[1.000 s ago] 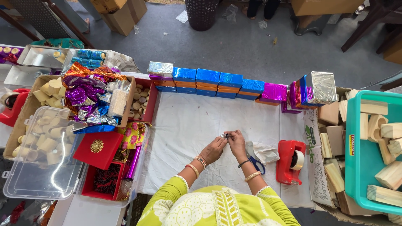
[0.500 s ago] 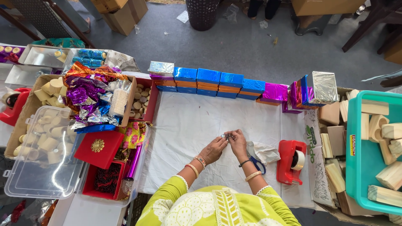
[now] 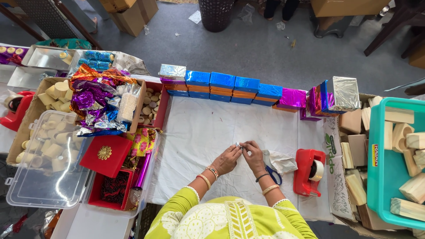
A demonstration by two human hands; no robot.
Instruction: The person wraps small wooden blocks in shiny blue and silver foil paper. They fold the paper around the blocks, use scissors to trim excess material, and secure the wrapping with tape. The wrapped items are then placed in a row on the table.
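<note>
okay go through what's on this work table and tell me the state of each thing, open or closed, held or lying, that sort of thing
left hand: pinching a small shiny piece
right hand: pinching the same small shiny piece
red tape dispenser: standing, roll loaded
scissors: lying, partly under the right wrist
red box lid: off, lying over the open red box
clear plastic lid: lying flat
foil-wrapped boxes: closed, stacked in a row
</note>
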